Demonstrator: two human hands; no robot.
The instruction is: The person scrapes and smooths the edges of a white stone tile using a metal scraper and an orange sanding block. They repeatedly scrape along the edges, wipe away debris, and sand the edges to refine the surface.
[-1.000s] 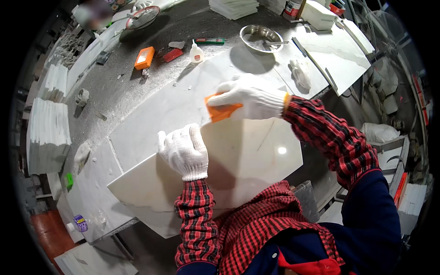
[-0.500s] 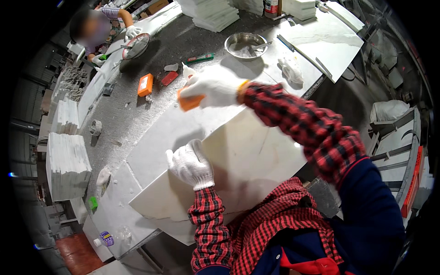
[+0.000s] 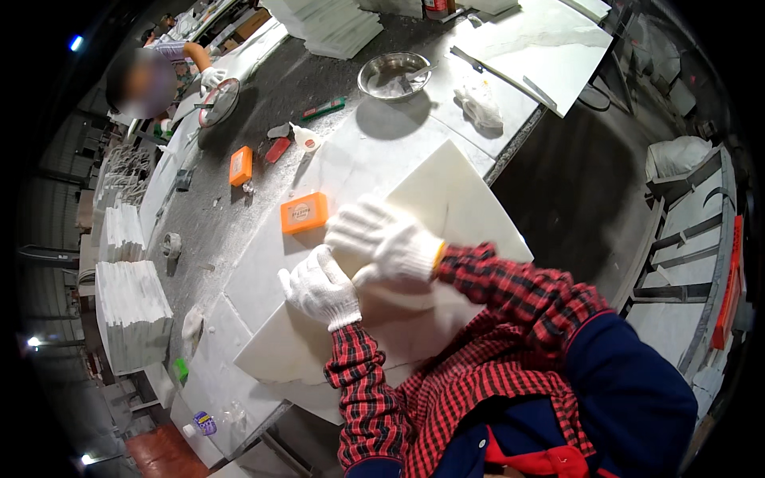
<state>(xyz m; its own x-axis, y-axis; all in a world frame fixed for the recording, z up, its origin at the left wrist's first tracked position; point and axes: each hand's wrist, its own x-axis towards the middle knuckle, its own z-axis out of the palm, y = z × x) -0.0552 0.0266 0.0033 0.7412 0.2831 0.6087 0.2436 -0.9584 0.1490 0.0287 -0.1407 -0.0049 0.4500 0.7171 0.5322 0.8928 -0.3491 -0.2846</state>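
A pale veined marble slab [image 3: 446, 191] lies in front of me, turned at an angle on the white-topped bench. My left hand [image 3: 320, 288], in a white knit glove, is closed over its far edge, fingertips partly hidden. My gloved right hand [image 3: 386, 243] spreads over the slab with its fingers stretched out and nothing in them. Just beyond these fingertips, an orange block [image 3: 304, 213] sits on the bench, apart from both hands. A white squeeze bottle [image 3: 306, 139] and a red block [image 3: 277, 150] are farther off.
A metal bowl [image 3: 394, 77] with a tool in it stands at the far side. Another orange block [image 3: 241, 166] and a green tool [image 3: 323, 108] lie on the bench. Stacked tiles [image 3: 134, 315] stand at left. A co-worker [image 3: 143, 84] handles a bowl at far left.
My right hand has put the orange block down on the bench and come nearer, over the slab. My left hand stays at the slab's edge. The whole view has shifted slightly.
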